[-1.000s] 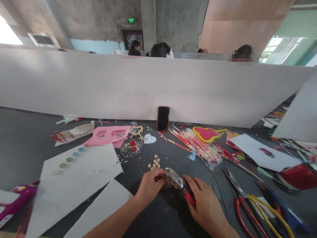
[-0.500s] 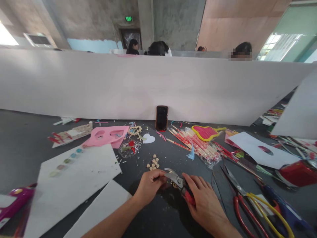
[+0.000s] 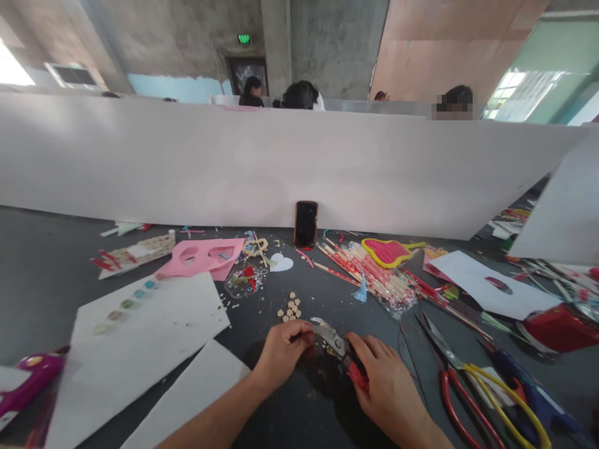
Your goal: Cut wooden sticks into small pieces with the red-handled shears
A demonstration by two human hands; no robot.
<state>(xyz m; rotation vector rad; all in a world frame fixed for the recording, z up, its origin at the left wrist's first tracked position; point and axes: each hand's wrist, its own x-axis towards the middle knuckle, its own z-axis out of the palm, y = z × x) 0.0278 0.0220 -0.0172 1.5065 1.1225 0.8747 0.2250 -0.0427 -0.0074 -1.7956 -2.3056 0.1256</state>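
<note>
My right hand (image 3: pixel 388 383) is wrapped round the red handles of pruning shears (image 3: pixel 333 337), whose curved metal jaws point up and left. Close to the jaw tips, my left hand (image 3: pixel 286 349) is closed in a pinch; whatever lies between its fingertips is too small and hidden to make out. Just beyond the left hand sits a small pile of pale wooden flower-shaped pieces (image 3: pixel 291 307). Tiny tan bits (image 3: pixel 328 349) lie on the dark table under the shears.
Scissors with red and yellow handles (image 3: pixel 452 362) and a red can (image 3: pixel 561 327) are at the right. Wrapped red-and-tan sticks (image 3: pixel 374 274) lie beyond my right hand. A phone (image 3: pixel 306 224) leans on the white partition (image 3: pixel 187 162). White boards (image 3: pixel 154 318) cover the left.
Both hands and the shears stay almost in place. The view has shifted very slightly.
</note>
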